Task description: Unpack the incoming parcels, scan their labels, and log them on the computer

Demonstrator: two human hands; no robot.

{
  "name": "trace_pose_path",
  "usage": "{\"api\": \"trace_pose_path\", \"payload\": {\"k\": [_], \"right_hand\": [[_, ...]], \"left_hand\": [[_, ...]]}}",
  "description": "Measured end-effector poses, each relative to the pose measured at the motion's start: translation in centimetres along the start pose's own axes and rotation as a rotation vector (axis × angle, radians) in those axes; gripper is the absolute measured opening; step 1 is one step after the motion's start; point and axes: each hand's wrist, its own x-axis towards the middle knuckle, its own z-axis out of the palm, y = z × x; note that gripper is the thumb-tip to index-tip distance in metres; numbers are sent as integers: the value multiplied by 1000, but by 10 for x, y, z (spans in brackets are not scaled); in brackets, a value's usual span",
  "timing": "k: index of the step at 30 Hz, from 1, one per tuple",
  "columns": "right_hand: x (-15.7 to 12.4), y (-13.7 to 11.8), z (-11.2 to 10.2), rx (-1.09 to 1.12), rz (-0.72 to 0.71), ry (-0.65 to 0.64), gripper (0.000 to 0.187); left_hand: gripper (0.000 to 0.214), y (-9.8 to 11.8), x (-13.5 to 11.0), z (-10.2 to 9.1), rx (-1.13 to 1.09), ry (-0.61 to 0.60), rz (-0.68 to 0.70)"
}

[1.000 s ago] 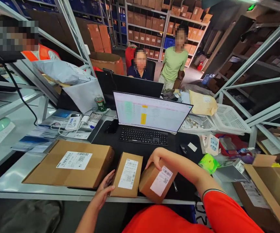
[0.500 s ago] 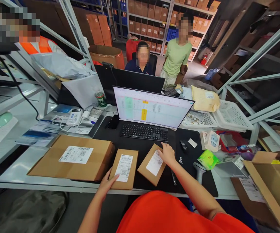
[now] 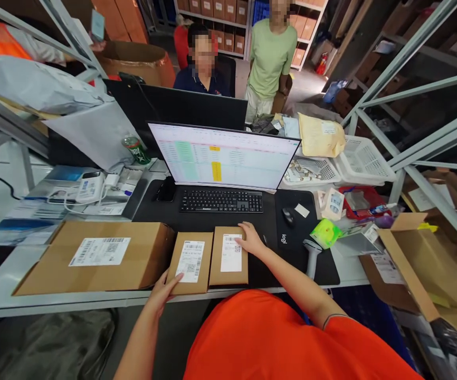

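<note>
Two small cardboard boxes lie flat on a black desk mat, each with a white barcode label facing up. My left hand (image 3: 162, 291) grips the lower left corner of the left small box (image 3: 192, 263), thumb on top and the other fingers partly hidden at its side. Around the upper right corner of the right small box (image 3: 229, 258) my right hand (image 3: 251, 240) is closed, its thumb over the label. These two boxes stand side by side, nearly parallel, with a thin gap. A larger, flat cardboard box (image 3: 133, 256) with a label lies just left of them.
Behind the boxes are a keyboard (image 3: 221, 201) and a monitor (image 3: 228, 158). To the right lie a mouse (image 3: 288, 215), a barcode scanner (image 3: 312, 256), a green packet (image 3: 325, 233) and an open carton (image 3: 422, 269). Several people are beyond the desk.
The right small box has turned from a slant to straight and moved closer beside the left one, with my right hand on it. My left hand keeps its hold. The camera view has shifted.
</note>
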Motion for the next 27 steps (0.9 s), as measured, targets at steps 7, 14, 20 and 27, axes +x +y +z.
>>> {"api": "trace_pose_path", "payload": {"k": [7, 14, 20, 27], "right_hand": [[-101, 76, -79, -112, 257, 333, 54], [-168, 142, -112, -144, 753, 647, 79], [-159, 161, -115, 155, 892, 534, 55], [-157, 142, -137, 479, 795, 324, 52]], "left_hand": [[81, 9, -12, -2, -70, -64, 2], [95, -4, -10, 9, -146, -45, -41], [90, -5, -15, 14, -202, -44, -24], [109, 1, -40, 11, -231, 64, 87]]}}
